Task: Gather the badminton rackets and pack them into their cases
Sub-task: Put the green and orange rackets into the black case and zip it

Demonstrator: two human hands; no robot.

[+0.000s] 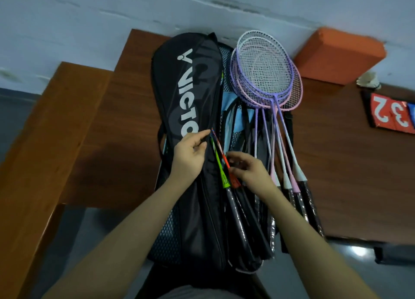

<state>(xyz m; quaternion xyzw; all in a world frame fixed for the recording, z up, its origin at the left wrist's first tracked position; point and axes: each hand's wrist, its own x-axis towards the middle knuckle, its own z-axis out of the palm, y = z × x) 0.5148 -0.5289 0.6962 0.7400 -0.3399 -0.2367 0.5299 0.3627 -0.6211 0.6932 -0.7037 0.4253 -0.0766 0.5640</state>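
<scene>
A black racket case (pixel 186 90) with white lettering lies lengthwise on a wooden bench (pixel 89 123). Two rackets, one with a green shaft (pixel 221 167) and one with a red shaft (pixel 225 161), stick out of its open right edge, heads hidden inside. My left hand (pixel 190 152) pinches the case's edge where the shafts enter. My right hand (pixel 249 170) has curled fingers pinching the red shaft near its cone. Several purple, pink and white rackets (pixel 265 74) lie fanned to the right on a blue and black case (pixel 229 110).
An orange foam block (pixel 339 54) leans at the wall on the right. A shuttlecock (pixel 369 81) lies beside it, and a red score flip card (pixel 390 113) rests further right on the bench. Grey floor shows below and to the left.
</scene>
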